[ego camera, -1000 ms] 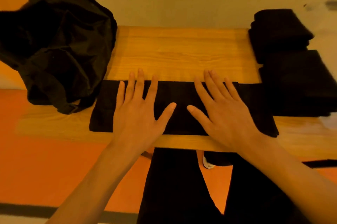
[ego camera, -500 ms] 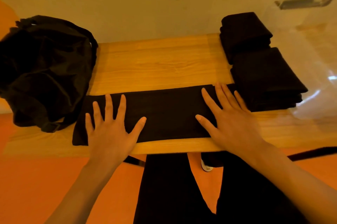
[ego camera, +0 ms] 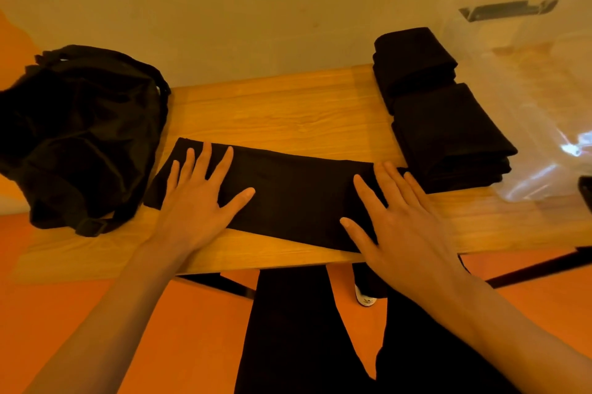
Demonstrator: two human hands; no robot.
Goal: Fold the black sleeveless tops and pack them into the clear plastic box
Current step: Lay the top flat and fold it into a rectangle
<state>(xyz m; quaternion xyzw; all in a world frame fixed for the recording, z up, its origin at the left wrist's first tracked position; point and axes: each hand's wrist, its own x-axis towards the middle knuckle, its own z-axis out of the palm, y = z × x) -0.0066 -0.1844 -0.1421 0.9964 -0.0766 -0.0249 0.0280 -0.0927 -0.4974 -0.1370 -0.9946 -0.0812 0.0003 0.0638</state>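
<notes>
Head view: a second ago both hands lay close together at the middle of the long folded black top (ego camera: pixel 294 198); they have since slid apart along it, and the camera has swung right, so the clear plastic box (ego camera: pixel 528 89) now shows. The left hand (ego camera: pixel 198 201) lies flat on the strip near its left end, fingers straight and spread, thumb out, gripping nothing. The right hand (ego camera: pixel 403 220) presses flat on the right end in the same way, its fingertips just beside the nearer stack of folded tops (ego camera: pixel 448 134). The strip lies along the front edge of the wooden table (ego camera: pixel 288 111). A second folded stack (ego camera: pixel 413 57) sits behind the first, the box just right of both. A heap of unfolded black tops (ego camera: pixel 80 137) sits at the table's left end.
</notes>
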